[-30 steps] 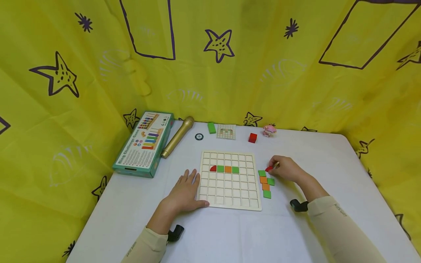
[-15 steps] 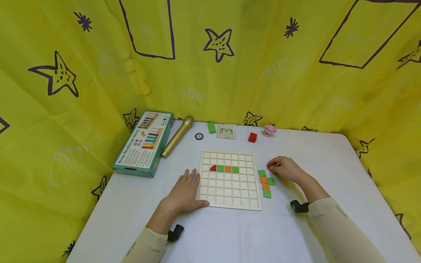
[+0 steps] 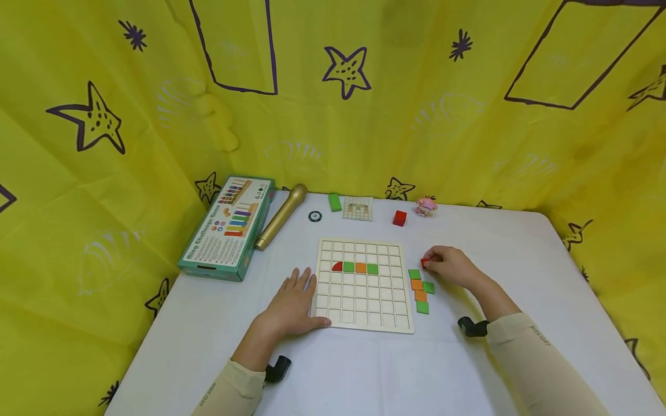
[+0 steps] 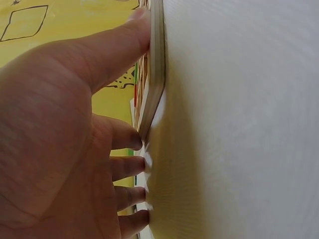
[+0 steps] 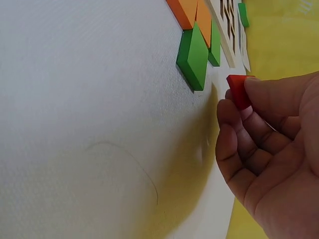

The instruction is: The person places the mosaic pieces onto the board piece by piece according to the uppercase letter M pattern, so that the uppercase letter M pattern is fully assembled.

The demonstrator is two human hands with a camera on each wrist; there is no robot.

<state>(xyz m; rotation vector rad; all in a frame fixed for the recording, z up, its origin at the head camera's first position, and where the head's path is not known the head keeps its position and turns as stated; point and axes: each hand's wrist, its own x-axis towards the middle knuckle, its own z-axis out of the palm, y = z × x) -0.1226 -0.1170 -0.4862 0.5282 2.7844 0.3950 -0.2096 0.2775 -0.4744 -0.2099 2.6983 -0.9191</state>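
Observation:
My right hand (image 3: 451,267) pinches a small red tile (image 5: 239,90) between thumb and fingers, just right of the wooden grid board (image 3: 359,294). Fingers hide part of this tile. My left hand (image 3: 292,305) lies with fingers spread at the board's left side; its thumb rests on the front left corner. One row of the board holds a red quarter-round tile (image 3: 337,266), a green tile (image 3: 349,267), an orange tile (image 3: 361,267) and another green tile (image 3: 372,268). Between board and right hand lie several loose green and orange tiles (image 3: 420,295).
Behind the board are a pattern card (image 3: 358,208), a green block (image 3: 335,202), a black-and-white disc (image 3: 315,216), a red cube (image 3: 399,218) and a pink figurine (image 3: 426,206). At left lie a gold microphone (image 3: 281,217) and a game box (image 3: 227,228).
The red tile has turned in my right hand's fingers, while that hand stays at about the same spot. My left hand and the board have not moved.

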